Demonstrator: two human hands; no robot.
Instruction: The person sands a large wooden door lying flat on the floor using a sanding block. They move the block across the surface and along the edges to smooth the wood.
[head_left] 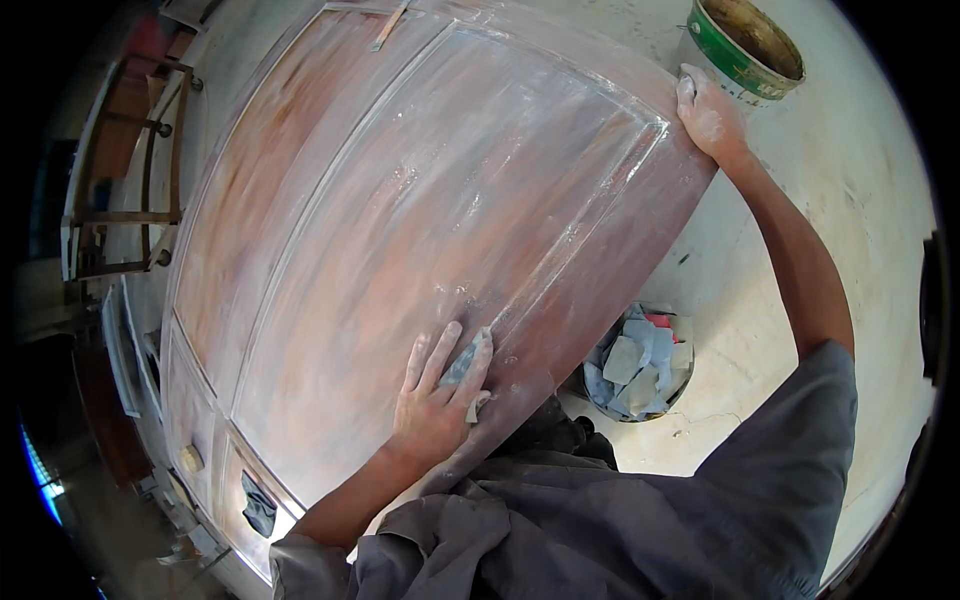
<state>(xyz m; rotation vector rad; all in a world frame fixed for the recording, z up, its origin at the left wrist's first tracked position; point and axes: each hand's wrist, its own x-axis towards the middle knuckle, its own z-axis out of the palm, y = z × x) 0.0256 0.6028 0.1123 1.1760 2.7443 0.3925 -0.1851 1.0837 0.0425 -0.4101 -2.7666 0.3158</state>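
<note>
A large wooden door panel [400, 200], smeared with whitish wet dust and framed by raised mouldings, lies tilted in front of me. My left hand [435, 405] presses a small grey-blue piece of sandpaper [466, 362] against its near part, beside a moulding. The fingers lie stretched over the sandpaper, and a corner of it shows by the thumb. At the door's far right corner, my right hand [712, 115] is curled over the edge, coated with white dust. Its fingertips are partly hidden.
A green-and-white bucket [735, 55] stands beyond my right hand. Below the door's right edge, a round container [640, 412] holds several scraps of sandpaper [640, 350]. A narrow strip [388, 28] lies on the door's far end. A wheeled wooden frame [128, 217] stands at left.
</note>
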